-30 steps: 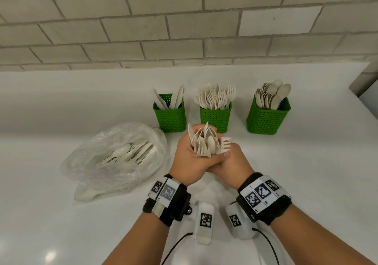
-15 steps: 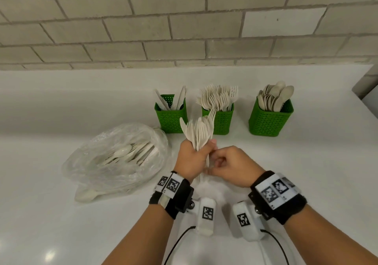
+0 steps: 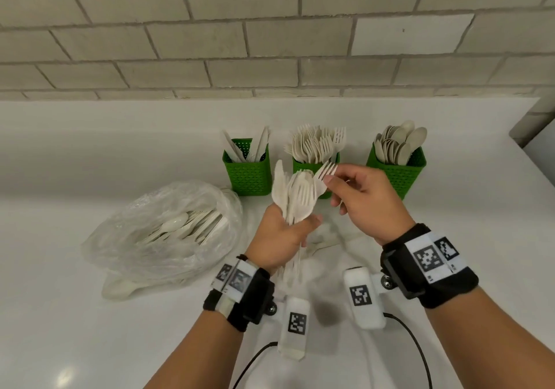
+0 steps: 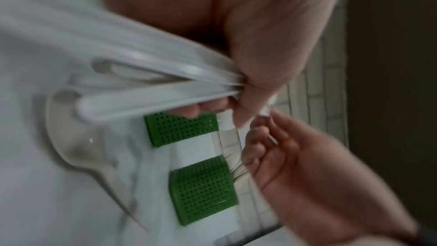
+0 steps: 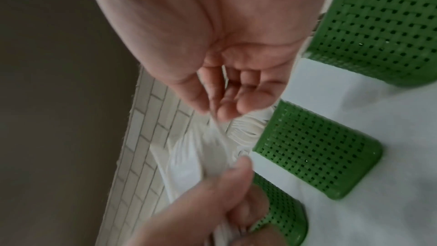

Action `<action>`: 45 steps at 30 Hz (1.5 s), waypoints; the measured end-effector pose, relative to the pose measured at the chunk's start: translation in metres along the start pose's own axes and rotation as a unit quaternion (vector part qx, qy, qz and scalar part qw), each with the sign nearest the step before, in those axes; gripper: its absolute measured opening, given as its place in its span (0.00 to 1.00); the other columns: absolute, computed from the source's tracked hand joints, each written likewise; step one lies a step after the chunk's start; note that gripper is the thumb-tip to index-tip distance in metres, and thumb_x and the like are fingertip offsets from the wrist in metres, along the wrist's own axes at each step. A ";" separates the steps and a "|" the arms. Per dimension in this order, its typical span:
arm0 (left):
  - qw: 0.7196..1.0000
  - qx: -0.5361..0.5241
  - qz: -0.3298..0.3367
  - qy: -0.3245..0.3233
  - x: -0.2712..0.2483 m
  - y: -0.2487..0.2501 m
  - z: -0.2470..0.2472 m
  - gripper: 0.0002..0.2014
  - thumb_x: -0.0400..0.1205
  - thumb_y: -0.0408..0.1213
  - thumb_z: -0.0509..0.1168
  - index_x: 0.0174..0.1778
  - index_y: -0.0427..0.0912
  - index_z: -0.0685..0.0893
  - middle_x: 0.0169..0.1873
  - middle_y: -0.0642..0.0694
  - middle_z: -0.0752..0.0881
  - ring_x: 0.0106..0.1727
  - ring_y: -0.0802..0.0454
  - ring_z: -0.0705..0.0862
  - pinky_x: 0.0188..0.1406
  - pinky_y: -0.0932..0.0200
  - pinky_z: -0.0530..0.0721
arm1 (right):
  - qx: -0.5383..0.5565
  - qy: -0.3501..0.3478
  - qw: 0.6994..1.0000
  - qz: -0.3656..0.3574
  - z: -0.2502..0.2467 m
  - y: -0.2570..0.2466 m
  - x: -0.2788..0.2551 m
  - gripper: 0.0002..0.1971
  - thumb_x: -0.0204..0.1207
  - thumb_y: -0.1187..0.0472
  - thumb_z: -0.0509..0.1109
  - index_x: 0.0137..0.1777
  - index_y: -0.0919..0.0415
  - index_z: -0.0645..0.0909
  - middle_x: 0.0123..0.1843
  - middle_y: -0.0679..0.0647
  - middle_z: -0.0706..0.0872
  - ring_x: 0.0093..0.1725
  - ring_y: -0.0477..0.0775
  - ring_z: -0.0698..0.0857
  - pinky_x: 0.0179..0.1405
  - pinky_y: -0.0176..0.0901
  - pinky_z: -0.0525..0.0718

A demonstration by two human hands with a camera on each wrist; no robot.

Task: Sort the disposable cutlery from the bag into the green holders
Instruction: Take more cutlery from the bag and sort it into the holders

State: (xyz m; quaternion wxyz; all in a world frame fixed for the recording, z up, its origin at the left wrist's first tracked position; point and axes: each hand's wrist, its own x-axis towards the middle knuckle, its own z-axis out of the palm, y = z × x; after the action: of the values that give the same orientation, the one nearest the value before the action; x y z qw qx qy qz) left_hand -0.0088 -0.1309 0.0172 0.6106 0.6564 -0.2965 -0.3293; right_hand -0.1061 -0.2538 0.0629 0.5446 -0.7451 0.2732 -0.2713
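Green holders [image 3: 249, 175], cream cutlery [image 3: 295, 199]

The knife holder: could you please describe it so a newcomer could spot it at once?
On the white counter below the brick wall stand three green holders in a row. The knife holder is the leftmost, nearest the plastic bag; it alone holds a few flat knives, not crowded forks or spoons.

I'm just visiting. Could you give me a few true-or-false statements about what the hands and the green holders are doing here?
1. The left hand grips a bundle of cutlery. True.
2. The right hand is empty. False: it pinches a fork.
3. The middle holder holds forks. True.
4. The plastic bag is empty. False: cutlery still lies inside.
5. The right holder holds knives. False: spoons.
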 end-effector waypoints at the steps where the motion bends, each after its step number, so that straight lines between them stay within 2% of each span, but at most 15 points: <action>1: 0.997 0.070 0.030 0.024 0.002 -0.002 0.001 0.15 0.79 0.32 0.71 0.62 0.42 0.82 0.40 0.52 0.84 0.35 0.63 0.82 0.39 0.62 0.81 | -0.017 0.040 0.999 -0.014 0.003 -0.001 -0.002 0.10 0.80 0.58 0.70 0.59 0.58 0.85 0.38 0.53 0.82 0.31 0.46 0.77 0.35 0.35 0.78; 3: 0.967 0.227 0.089 0.077 0.006 -0.006 -0.001 0.23 0.79 0.37 0.69 0.71 0.44 0.76 0.50 0.51 0.87 0.48 0.58 0.86 0.48 0.58 0.83 | -0.062 0.099 0.990 -0.079 0.008 -0.008 -0.007 0.18 0.76 0.47 0.72 0.63 0.53 0.82 0.44 0.52 0.78 0.33 0.44 0.74 0.37 0.29 0.77; 6: 0.917 0.355 0.124 0.132 0.005 -0.003 -0.001 0.20 0.77 0.33 0.69 0.64 0.37 0.74 0.43 0.42 0.86 0.43 0.39 0.86 0.39 0.49 0.82 | -0.150 0.059 0.979 -0.124 0.016 -0.024 -0.014 0.22 0.68 0.38 0.74 0.56 0.52 0.86 0.40 0.48 0.77 0.32 0.42 0.74 0.35 0.31 0.74; 11: 0.891 0.401 0.150 0.150 -0.002 0.002 0.003 0.18 0.76 0.29 0.68 0.61 0.37 0.73 0.43 0.40 0.84 0.41 0.38 0.84 0.33 0.50 0.77 | -0.206 -0.006 0.973 -0.100 0.019 -0.033 0.000 0.14 0.68 0.49 0.80 0.49 0.54 0.85 0.35 0.46 0.82 0.32 0.40 0.78 0.33 0.34 0.76; 14: 0.902 0.377 0.142 0.153 0.000 0.000 -0.014 0.16 0.78 0.31 0.70 0.60 0.35 0.78 0.44 0.42 0.86 0.42 0.43 0.85 0.36 0.56 0.74 | -0.064 -0.029 0.995 -0.077 0.003 -0.028 0.008 0.05 0.75 0.58 0.76 0.46 0.59 0.87 0.37 0.50 0.86 0.31 0.39 0.79 0.35 0.34 0.79; 16: 0.945 0.272 0.076 0.165 0.001 0.003 -0.028 0.12 0.80 0.35 0.71 0.56 0.35 0.83 0.41 0.46 0.87 0.38 0.52 0.85 0.38 0.60 0.76 | -0.126 -0.042 0.989 -0.067 -0.009 -0.010 0.010 0.02 0.76 0.62 0.74 0.46 0.57 0.88 0.39 0.45 0.87 0.34 0.35 0.81 0.41 0.33 0.78; 20: 0.987 -0.004 -0.034 0.160 0.000 0.010 -0.042 0.10 0.82 0.35 0.71 0.36 0.37 0.83 0.26 0.46 0.83 0.21 0.53 0.80 0.27 0.58 0.81 | -0.449 -0.268 0.852 0.010 0.000 0.043 -0.001 0.17 0.72 0.52 0.76 0.60 0.53 0.85 0.54 0.49 0.82 0.54 0.50 0.82 0.52 0.42 0.78; 22: 0.988 -0.035 -0.039 0.148 -0.001 0.016 -0.040 0.14 0.81 0.37 0.72 0.31 0.39 0.78 0.23 0.46 0.79 0.20 0.52 0.76 0.30 0.57 0.80 | -0.530 -0.287 0.798 -0.031 0.013 0.058 -0.007 0.16 0.73 0.48 0.72 0.59 0.51 0.84 0.55 0.53 0.79 0.57 0.58 0.79 0.49 0.44 0.74; 25: 0.989 -0.034 -0.030 0.140 -0.004 0.019 -0.033 0.15 0.80 0.35 0.73 0.32 0.41 0.74 0.22 0.47 0.76 0.21 0.52 0.72 0.25 0.63 0.77 | -0.573 -0.258 0.776 -0.051 0.023 0.063 -0.009 0.11 0.79 0.54 0.67 0.58 0.57 0.83 0.57 0.56 0.81 0.56 0.59 0.79 0.51 0.47 0.74; 27: 0.992 -0.050 -0.025 0.117 -0.004 0.017 -0.032 0.12 0.79 0.34 0.74 0.34 0.40 0.78 0.20 0.53 0.77 0.21 0.52 0.71 0.26 0.60 0.77 | -0.515 -0.260 0.817 -0.001 0.021 0.057 -0.004 0.07 0.82 0.60 0.63 0.56 0.61 0.76 0.53 0.61 0.84 0.49 0.60 0.83 0.44 0.46 0.78; 31: 0.989 -0.116 -0.040 0.078 -0.001 0.012 -0.036 0.10 0.78 0.30 0.73 0.35 0.41 0.80 0.23 0.53 0.77 0.20 0.53 0.70 0.27 0.57 0.72 | -0.093 -0.127 0.981 0.111 0.012 0.021 0.011 0.06 0.81 0.64 0.66 0.44 0.56 0.72 0.29 0.50 0.76 0.20 0.41 0.72 0.17 0.31 0.67; 34: 0.996 -0.060 -0.006 0.064 -0.002 0.011 -0.032 0.10 0.75 0.31 0.77 0.39 0.36 0.80 0.25 0.51 0.78 0.22 0.55 0.73 0.27 0.58 0.74 | 0.048 -0.054 0.996 0.060 0.017 -0.012 0.005 0.13 0.76 0.55 0.75 0.36 0.60 0.76 0.21 0.40 0.70 0.18 0.39 0.69 0.18 0.26 0.65; 38: 0.998 -0.003 0.050 0.037 -0.005 0.016 -0.019 0.16 0.77 0.24 0.72 0.61 0.35 0.84 0.41 0.54 0.88 0.36 0.69 0.84 0.32 0.75 0.77 | -0.003 -0.051 0.999 0.006 0.035 -0.019 -0.005 0.19 0.67 0.50 0.82 0.41 0.67 0.82 0.24 0.47 0.74 0.22 0.42 0.73 0.25 0.34 0.74; 41: 0.998 -0.033 0.043 0.018 -0.008 0.016 -0.017 0.17 0.76 0.23 0.73 0.60 0.37 0.85 0.41 0.47 0.90 0.38 0.62 0.85 0.28 0.69 0.78 | -0.009 -0.054 0.998 0.007 0.039 -0.012 -0.004 0.17 0.71 0.54 0.79 0.34 0.66 0.80 0.25 0.49 0.79 0.26 0.45 0.78 0.31 0.42 0.79; 45: 0.994 -0.107 0.019 -0.004 -0.012 0.012 -0.022 0.20 0.74 0.28 0.76 0.63 0.35 0.82 0.37 0.46 0.88 0.33 0.54 0.82 0.24 0.59 0.77 | 0.037 -0.052 0.998 0.016 0.034 -0.008 -0.005 0.18 0.76 0.58 0.76 0.27 0.61 0.75 0.20 0.43 0.74 0.21 0.42 0.72 0.25 0.35 0.71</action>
State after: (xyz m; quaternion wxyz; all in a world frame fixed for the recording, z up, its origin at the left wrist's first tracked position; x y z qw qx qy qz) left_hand 0.0014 -0.1095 0.0311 0.6822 0.5803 -0.2742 -0.3502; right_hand -0.0849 -0.2256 0.0616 0.5897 -0.7328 0.2462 -0.2339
